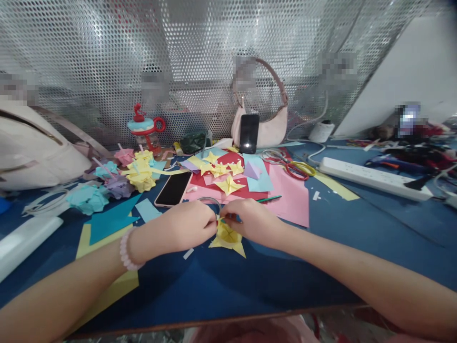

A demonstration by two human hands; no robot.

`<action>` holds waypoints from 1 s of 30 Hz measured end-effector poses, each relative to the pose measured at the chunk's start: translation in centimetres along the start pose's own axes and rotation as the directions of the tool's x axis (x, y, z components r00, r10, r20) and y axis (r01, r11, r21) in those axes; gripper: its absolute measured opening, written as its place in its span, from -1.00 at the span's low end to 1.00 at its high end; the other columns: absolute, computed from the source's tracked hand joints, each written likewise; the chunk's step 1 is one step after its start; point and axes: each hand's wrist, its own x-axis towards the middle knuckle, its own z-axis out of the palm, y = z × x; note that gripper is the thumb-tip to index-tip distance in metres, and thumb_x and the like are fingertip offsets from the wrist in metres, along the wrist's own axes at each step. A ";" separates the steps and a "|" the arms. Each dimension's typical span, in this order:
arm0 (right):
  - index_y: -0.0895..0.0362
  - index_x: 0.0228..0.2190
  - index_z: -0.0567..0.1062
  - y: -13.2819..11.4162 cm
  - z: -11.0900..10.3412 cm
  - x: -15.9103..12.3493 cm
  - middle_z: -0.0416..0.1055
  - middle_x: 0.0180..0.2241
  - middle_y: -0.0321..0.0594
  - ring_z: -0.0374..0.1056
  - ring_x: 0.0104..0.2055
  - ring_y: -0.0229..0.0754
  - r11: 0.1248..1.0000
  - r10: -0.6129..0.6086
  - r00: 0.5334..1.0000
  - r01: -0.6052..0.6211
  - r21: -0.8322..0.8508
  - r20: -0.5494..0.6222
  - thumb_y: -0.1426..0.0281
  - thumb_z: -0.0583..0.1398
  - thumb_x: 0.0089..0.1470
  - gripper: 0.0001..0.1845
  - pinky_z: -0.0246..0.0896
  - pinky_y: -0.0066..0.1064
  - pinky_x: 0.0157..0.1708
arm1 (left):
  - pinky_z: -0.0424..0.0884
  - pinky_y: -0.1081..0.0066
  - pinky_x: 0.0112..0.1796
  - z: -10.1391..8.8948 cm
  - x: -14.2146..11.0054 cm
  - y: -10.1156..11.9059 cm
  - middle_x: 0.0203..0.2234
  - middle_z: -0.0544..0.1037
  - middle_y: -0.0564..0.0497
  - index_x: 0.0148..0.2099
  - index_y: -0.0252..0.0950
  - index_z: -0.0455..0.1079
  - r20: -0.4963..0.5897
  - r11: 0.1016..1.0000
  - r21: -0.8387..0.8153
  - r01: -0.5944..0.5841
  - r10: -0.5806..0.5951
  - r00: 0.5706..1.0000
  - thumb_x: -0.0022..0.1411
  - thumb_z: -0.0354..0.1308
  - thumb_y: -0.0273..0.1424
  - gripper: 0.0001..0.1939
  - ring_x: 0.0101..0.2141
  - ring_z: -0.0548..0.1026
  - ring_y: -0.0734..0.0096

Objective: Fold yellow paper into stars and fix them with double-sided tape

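A yellow folded paper star [228, 236] with a hollow middle sits at the centre of the blue table, its points spread toward me. My left hand [193, 221], with a pink bead bracelet [125, 247] at the wrist, pinches the star's far left edge. From the right, my right hand [252, 218] has its fingers closed on the far edge, close to the left fingertips. The fingers hide that far part of the star. Just beyond the hands lie several smaller yellow paper stars [228, 185] on red and pink sheets.
A phone [174, 189] lies left of the sheets; another phone [249, 133] leans on a handbag [274, 128]. Folded paper clusters [141, 174] and a lidded cup [143, 131] stand at left. Red-and-yellow scissors [298, 170] and a power strip [374, 178] are at right.
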 end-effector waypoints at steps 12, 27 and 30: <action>0.15 -0.37 0.52 0.0 -0.1 0.2 0.46 -0.41 -0.22 0.31 -0.41 -0.27 1.000 0.005 1.000 -0.005 -0.003 0.010 0.61 0.11 -0.12 -0.74 0.13 -0.50 -0.42 | 0.16 0.53 -0.62 0.2 0.4 -0.7 -0.66 0.45 0.04 -0.56 -0.31 0.33 0.164 0.958 -0.272 0.092 -0.048 0.985 0.09 -0.13 -0.40 -0.71 -0.65 0.37 0.52; 0.17 -0.42 0.50 0.6 0.3 0.3 0.44 -0.46 -0.25 0.29 -0.44 -0.30 0.998 -0.037 0.999 0.036 0.044 0.022 0.64 0.10 -0.15 -0.75 0.09 -0.53 -0.46 | 0.26 0.60 -0.62 0.1 0.9 -0.9 -0.55 0.51 0.07 -0.49 -0.33 0.35 0.295 0.902 -0.407 0.144 -0.020 0.955 0.08 -0.12 -0.39 -0.75 -0.66 0.38 0.58; 0.16 -0.41 0.51 0.6 0.4 0.4 0.45 -0.44 -0.25 0.30 -0.42 -0.29 0.998 -0.036 0.999 0.035 0.059 0.014 0.63 0.10 -0.14 -0.75 0.11 -0.51 -0.44 | 0.28 0.58 -0.60 0.1 0.9 -1.0 -0.54 0.51 0.07 -0.47 -0.32 0.36 0.313 0.896 -0.413 0.163 -0.028 0.949 0.09 -0.12 -0.38 -0.75 -0.65 0.38 0.57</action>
